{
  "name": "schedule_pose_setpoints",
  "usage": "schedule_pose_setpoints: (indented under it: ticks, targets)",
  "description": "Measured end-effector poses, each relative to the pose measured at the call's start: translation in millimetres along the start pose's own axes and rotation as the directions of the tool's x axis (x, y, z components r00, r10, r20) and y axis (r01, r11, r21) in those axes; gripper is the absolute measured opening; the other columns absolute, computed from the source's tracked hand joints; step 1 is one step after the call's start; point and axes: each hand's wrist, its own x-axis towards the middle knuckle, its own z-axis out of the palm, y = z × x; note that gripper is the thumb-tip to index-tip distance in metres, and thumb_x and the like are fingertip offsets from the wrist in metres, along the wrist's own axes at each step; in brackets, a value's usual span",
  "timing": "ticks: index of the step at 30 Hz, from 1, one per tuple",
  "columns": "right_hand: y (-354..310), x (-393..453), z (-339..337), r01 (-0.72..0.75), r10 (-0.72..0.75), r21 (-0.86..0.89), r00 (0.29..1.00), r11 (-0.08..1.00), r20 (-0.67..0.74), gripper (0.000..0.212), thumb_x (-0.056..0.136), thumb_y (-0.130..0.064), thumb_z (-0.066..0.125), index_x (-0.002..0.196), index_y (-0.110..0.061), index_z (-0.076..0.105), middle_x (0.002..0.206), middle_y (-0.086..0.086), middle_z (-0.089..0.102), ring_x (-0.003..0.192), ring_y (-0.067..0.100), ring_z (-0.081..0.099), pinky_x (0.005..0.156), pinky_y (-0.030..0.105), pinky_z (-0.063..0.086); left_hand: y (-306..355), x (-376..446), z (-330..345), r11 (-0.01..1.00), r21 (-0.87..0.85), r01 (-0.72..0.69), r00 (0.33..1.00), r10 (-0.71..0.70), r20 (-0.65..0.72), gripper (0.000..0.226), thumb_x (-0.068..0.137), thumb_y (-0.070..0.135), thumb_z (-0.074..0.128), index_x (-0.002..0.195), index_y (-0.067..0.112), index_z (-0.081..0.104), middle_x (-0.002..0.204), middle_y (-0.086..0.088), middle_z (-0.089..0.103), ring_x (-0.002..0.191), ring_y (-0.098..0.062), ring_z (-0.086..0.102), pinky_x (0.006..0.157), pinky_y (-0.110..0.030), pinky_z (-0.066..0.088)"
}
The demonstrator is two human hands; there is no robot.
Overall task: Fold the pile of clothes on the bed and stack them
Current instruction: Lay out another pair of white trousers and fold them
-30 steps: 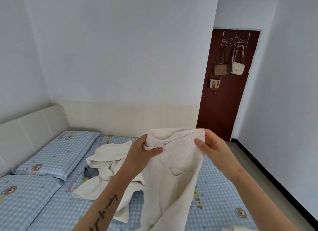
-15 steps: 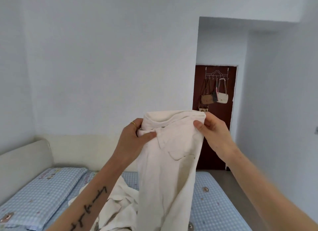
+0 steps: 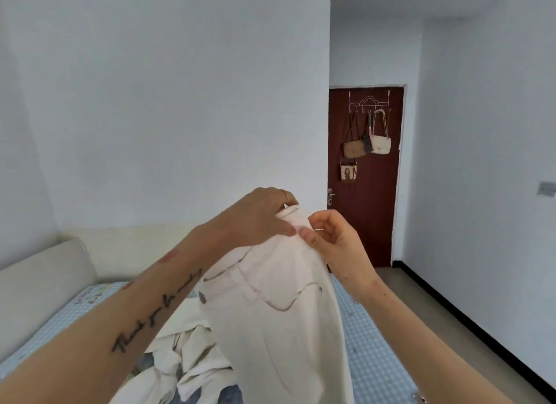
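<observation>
A person holds a pair of white trousers [image 3: 270,307] up above a bed [image 3: 376,358], likely bringing the waistband's two halves together to start a lengthwise fold. Left of the trousers, the remaining pile of clothes [image 3: 180,358] lies crumpled on the checked sheet. The left hand [image 3: 258,220] pinches the waistband top; just beside it, the right hand [image 3: 328,238] grips the same edge, fingers curled round the cloth. Right of the trousers, bare sheet before the bed's edge offers room for laying them flat.
</observation>
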Motion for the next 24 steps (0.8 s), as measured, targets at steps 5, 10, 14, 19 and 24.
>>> schedule_pose_setpoints:
  ticks: [5, 10, 14, 19, 24]
  targets:
    - [37, -26, -10, -0.107, 0.117, -0.160, 0.992, 0.981, 0.053, 0.027, 0.090, -0.030, 0.061, 0.102, -0.007, 0.053, 0.083, 0.000, 0.061, 0.071, 0.009, 0.054, 0.064, 0.025, 0.047, -7, -10, -2, 0.999, -0.037, 0.001, 1.000, -0.002, -0.029, 0.018, 0.079, 0.021, 0.068, 0.093, 0.011, 0.063, 0.083, 0.001, 0.064, 0.081, -0.017, 0.056, 0.062, -0.016, 0.035]
    - [40, -30, -17, -0.048, 0.073, -0.216, 0.991, 0.975, 0.111, 0.018, 0.092, -0.031, 0.059, 0.103, -0.016, 0.060, 0.099, -0.009, 0.068, 0.089, 0.004, 0.065, 0.073, 0.015, 0.050, 5, -5, -18, 0.999, -0.027, -0.022, 0.998, 0.021, -0.055, 0.025, 0.082, 0.020, 0.067, 0.107, 0.022, 0.066, 0.097, 0.010, 0.067, 0.092, -0.008, 0.058, 0.079, -0.019, 0.042]
    - [40, -29, -27, 0.006, 0.003, -0.263, 0.999, 0.965, 0.033, 0.017, 0.091, -0.020, 0.061, 0.077, -0.021, 0.051, 0.070, -0.018, 0.056, 0.065, -0.001, 0.053, 0.060, 0.012, 0.040, 23, 2, -21, 0.998, 0.003, -0.064, 0.995, 0.064, -0.075, 0.027, 0.083, 0.020, 0.066, 0.110, 0.022, 0.066, 0.101, 0.013, 0.067, 0.094, -0.006, 0.058, 0.079, -0.012, 0.040]
    - [36, -30, -42, -0.036, 0.042, -0.117, 0.998, 0.992, 0.052, 0.017, 0.090, -0.022, 0.063, 0.101, -0.015, 0.054, 0.103, -0.004, 0.066, 0.101, 0.014, 0.064, 0.089, 0.036, 0.052, 46, 11, -27, 0.994, 0.031, -0.105, 0.987, 0.108, -0.122, 0.027, 0.083, 0.020, 0.067, 0.110, 0.024, 0.066, 0.100, 0.016, 0.066, 0.093, -0.003, 0.057, 0.073, 0.001, 0.034]
    - [10, -22, -66, 0.023, -0.025, -0.119, 1.000, 0.993, -0.015, 0.011, 0.089, -0.021, 0.064, 0.097, -0.015, 0.061, 0.093, 0.003, 0.071, 0.083, 0.014, 0.066, 0.079, 0.039, 0.053, 77, 30, -48, 0.981, 0.117, -0.156, 0.970, 0.174, -0.167, 0.034, 0.083, 0.024, 0.068, 0.116, 0.023, 0.064, 0.108, 0.013, 0.064, 0.100, -0.004, 0.055, 0.084, -0.015, 0.035]
